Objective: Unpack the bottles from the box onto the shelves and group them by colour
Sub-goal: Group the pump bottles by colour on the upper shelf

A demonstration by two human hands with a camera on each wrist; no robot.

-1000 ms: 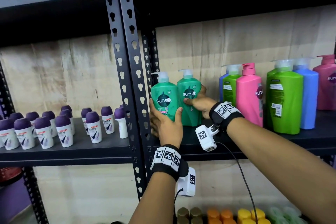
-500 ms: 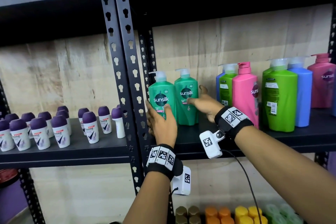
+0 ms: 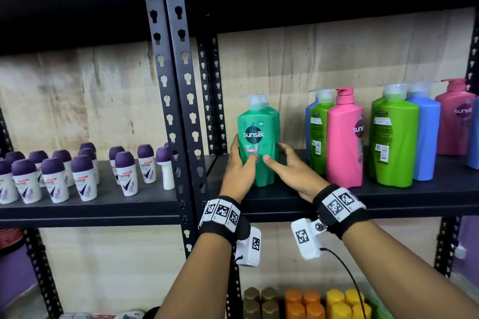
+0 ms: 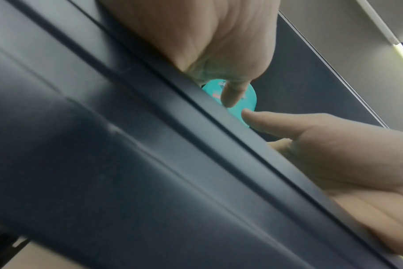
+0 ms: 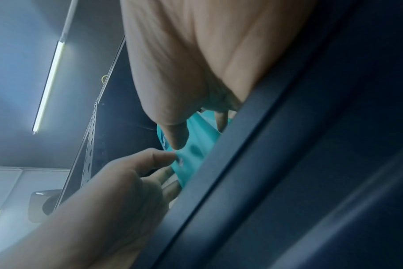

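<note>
Two teal-green Sunsilk pump bottles stand on the black shelf (image 3: pixel 388 189), one right behind the other. The front green bottle (image 3: pixel 259 142) faces me with its label. My left hand (image 3: pixel 237 166) grips its left side, with the thumb across the front. On the right side my right hand (image 3: pixel 287 168) holds it, thumb on the front, fingers reaching back along the flank. In the left wrist view my left hand's thumb (image 4: pixel 232 94) presses the green bottle (image 4: pixel 250 98) above the shelf lip. In the right wrist view my right hand's thumb (image 5: pixel 175 138) lies on the green bottle (image 5: pixel 196 151).
Right of my hands stand light green (image 3: pixel 394 142), pink (image 3: pixel 344 142) and blue (image 3: pixel 425 137) pump bottles. Purple-capped roll-ons (image 3: pixel 83 176) fill the left shelf beyond the black uprights (image 3: pixel 178 111). Brown, orange and yellow caps (image 3: pixel 311 303) show on the shelf below.
The two green bottles stood side by side; now one is behind the other. My right hand has come from the right bottle's far side to the front bottle.
</note>
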